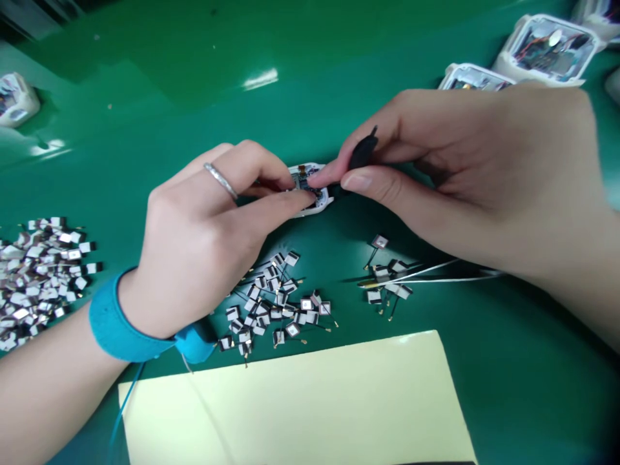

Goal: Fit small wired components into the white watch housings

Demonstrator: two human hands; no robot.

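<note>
My left hand [208, 226], with a ring and a blue wrist strap [128, 323], grips a small white case [323, 205] with its thumb and fingers. Inside the case lies a circuit board [303, 181], partly covered by fingertips. Between the thumb and fingers of my right hand [484, 168] is a short black tool [363, 152] with a thin pointed end. The right index fingertip presses on the board beside my left thumb. Below my right hand are metal tweezers [421, 279], their far end hidden behind the wrist; I cannot tell whether the hand touches them.
Small square parts with short black leads [276, 313] are scattered nearer me, a few more [387, 290] under the tweezers. A heap of small blocks [41, 278] lies left. Pale yellow paper [300, 400] covers the front. Other white cases [552, 51] stand back right, one [17, 100] far left.
</note>
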